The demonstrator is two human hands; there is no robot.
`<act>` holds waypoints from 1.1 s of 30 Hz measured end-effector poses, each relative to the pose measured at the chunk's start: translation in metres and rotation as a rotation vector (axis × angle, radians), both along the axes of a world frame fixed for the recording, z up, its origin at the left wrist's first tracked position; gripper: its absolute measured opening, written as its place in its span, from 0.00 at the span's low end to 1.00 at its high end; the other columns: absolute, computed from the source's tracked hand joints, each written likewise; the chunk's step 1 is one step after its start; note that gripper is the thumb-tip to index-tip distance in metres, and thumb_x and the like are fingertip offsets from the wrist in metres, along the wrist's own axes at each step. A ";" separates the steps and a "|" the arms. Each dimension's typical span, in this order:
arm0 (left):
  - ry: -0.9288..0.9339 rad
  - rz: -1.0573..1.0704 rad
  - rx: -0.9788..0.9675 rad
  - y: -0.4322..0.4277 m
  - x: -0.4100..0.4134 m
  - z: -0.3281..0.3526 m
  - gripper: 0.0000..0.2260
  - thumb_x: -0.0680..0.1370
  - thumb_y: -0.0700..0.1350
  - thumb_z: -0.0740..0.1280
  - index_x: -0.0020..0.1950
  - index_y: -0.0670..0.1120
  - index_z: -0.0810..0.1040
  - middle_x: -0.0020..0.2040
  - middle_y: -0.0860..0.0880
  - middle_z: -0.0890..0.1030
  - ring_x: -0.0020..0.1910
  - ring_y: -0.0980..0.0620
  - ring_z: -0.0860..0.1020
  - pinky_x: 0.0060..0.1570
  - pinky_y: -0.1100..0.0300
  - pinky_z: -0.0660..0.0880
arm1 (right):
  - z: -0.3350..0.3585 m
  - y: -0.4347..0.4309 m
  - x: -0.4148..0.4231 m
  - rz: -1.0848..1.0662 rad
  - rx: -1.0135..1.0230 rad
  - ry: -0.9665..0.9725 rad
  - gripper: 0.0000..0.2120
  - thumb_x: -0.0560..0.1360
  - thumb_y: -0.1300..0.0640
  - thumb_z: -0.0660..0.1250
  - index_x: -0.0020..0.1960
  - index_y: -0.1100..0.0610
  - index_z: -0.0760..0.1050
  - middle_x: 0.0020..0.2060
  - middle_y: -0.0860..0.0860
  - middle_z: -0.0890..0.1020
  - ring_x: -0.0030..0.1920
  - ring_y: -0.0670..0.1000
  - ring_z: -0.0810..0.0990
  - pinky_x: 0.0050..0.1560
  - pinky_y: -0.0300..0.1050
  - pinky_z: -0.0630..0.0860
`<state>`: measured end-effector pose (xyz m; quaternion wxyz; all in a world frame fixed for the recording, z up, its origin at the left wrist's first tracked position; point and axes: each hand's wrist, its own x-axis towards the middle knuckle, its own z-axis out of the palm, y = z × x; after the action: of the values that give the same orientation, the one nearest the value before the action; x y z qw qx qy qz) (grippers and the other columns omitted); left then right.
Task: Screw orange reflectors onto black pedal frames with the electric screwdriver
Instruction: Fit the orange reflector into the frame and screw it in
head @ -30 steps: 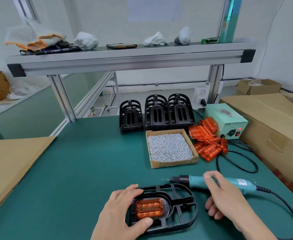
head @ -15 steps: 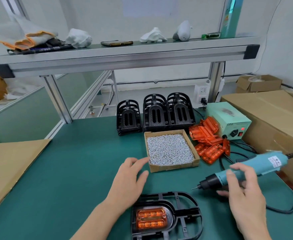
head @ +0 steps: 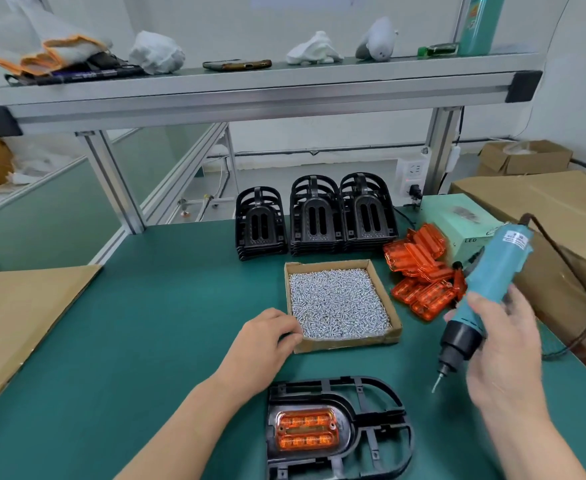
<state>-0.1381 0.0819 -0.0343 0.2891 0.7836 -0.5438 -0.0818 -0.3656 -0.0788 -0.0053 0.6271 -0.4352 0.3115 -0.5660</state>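
A black pedal frame (head: 383, 426) lies flat at the near edge of the green mat, with an orange reflector (head: 305, 429) seated in its left end. My right hand (head: 502, 348) grips the teal electric screwdriver (head: 492, 282), which is held tilted above the mat with its bit (head: 436, 384) pointing down just right of the frame. My left hand (head: 263, 341) reaches to the near left corner of the cardboard box of screws (head: 347, 344), fingertips bent down onto the screws. Whether it pinches a screw is hidden.
Three stacks of black pedal frames (head: 315, 216) stand behind the screw box. A pile of loose orange reflectors (head: 419, 271) lies to its right, beside the green power unit (head: 457, 220). A cardboard carton (head: 544, 209) fills the right side, a cardboard sheet (head: 17, 313) the left. The screwdriver's cable (head: 582, 306) loops on the right.
My left hand left the pedal frame and moved forward to the screw box. My right hand lifted the screwdriver off the mat and tipped it from lying level to bit-down.
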 end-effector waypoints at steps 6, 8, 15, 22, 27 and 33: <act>0.016 -0.009 -0.004 0.016 -0.003 -0.001 0.05 0.80 0.46 0.66 0.46 0.49 0.81 0.48 0.56 0.77 0.47 0.61 0.75 0.50 0.71 0.69 | 0.000 0.004 0.027 0.106 0.203 -0.243 0.12 0.82 0.48 0.64 0.58 0.55 0.67 0.38 0.50 0.72 0.36 0.49 0.71 0.32 0.35 0.73; 0.027 -0.011 0.001 0.017 -0.003 0.000 0.05 0.80 0.46 0.67 0.46 0.50 0.81 0.48 0.57 0.77 0.47 0.62 0.75 0.50 0.69 0.69 | 0.005 0.001 0.034 0.142 0.256 -0.297 0.17 0.82 0.44 0.63 0.60 0.55 0.67 0.39 0.52 0.73 0.36 0.49 0.72 0.33 0.35 0.75; -0.119 0.144 0.005 -0.008 0.001 0.002 0.09 0.77 0.53 0.69 0.56 0.57 0.82 0.51 0.55 0.72 0.55 0.55 0.66 0.59 0.61 0.65 | 0.016 -0.005 0.060 0.221 0.289 -0.384 0.08 0.77 0.54 0.69 0.50 0.56 0.73 0.36 0.50 0.78 0.30 0.46 0.77 0.30 0.35 0.75; -0.356 -0.039 0.296 -0.049 -0.009 0.019 0.07 0.75 0.53 0.68 0.51 0.56 0.82 0.47 0.57 0.79 0.54 0.52 0.70 0.49 0.56 0.59 | 0.020 -0.001 0.083 0.301 0.284 -0.322 0.05 0.74 0.57 0.69 0.46 0.55 0.73 0.33 0.51 0.74 0.31 0.48 0.72 0.30 0.37 0.70; -0.317 -0.039 0.229 -0.050 -0.008 0.014 0.05 0.77 0.47 0.66 0.45 0.52 0.81 0.44 0.55 0.83 0.49 0.53 0.73 0.55 0.56 0.64 | 0.022 0.000 0.086 0.367 0.278 -0.294 0.19 0.70 0.49 0.71 0.54 0.58 0.75 0.37 0.51 0.74 0.33 0.49 0.69 0.30 0.37 0.68; -0.184 -0.002 0.126 -0.044 -0.009 0.010 0.09 0.79 0.41 0.63 0.52 0.51 0.81 0.50 0.54 0.83 0.54 0.52 0.74 0.61 0.55 0.66 | 0.019 0.002 0.086 0.391 0.267 -0.173 0.06 0.73 0.57 0.69 0.48 0.57 0.79 0.28 0.51 0.72 0.29 0.49 0.68 0.28 0.36 0.66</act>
<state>-0.1475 0.0380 -0.0246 0.1880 0.8039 -0.5625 -0.0435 -0.2791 -0.0768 0.0141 0.8009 -0.3507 0.2385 -0.4228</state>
